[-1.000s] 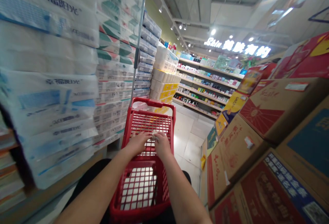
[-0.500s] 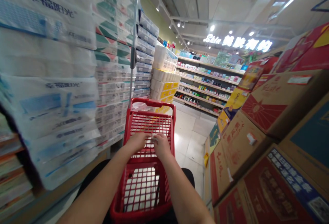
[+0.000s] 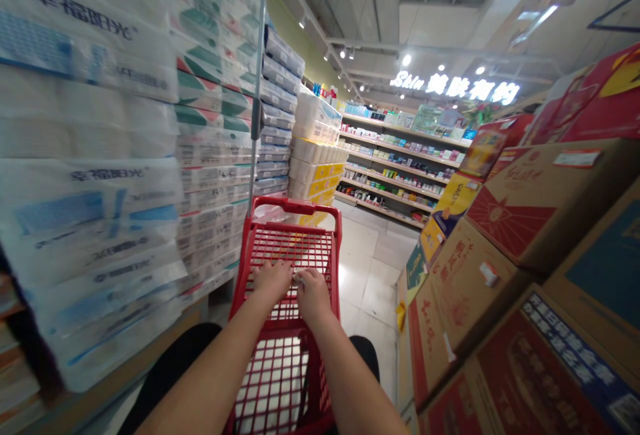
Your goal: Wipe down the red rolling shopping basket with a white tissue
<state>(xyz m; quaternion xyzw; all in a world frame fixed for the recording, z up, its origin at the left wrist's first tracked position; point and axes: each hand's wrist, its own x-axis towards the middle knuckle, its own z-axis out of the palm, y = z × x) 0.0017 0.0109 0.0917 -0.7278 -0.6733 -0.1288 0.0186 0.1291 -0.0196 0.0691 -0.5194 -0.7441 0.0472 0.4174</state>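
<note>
A red plastic shopping basket [image 3: 338, 258] with a grid of square holes and a raised front handle [image 3: 295, 206] stands between my knees. Its lower end runs out of the picture at the bottom. My left hand [image 3: 273, 280] lies on the grid, its fingers apart. Close beside it on the right, my right hand [image 3: 313, 292] is closed over the grid, thumb and fingers pressed together. A tiny pale bit shows at those fingertips, too small to name.
Wrapped toilet-paper packs [image 3: 90, 208] and tissue packs [image 3: 213, 155] are piled high on the left, behind a thin metal pole [image 3: 259, 75]. Cardboard boxes [image 3: 510, 202] are stacked on the right. Tiled floor [image 3: 373, 275] leads to shelves of small goods [image 3: 395, 162].
My left hand has shifted slightly left, its fingers now spread over the grid. The right hand stays closed near the same spot. The view has tilted a little, and the basket appears slightly lower.
</note>
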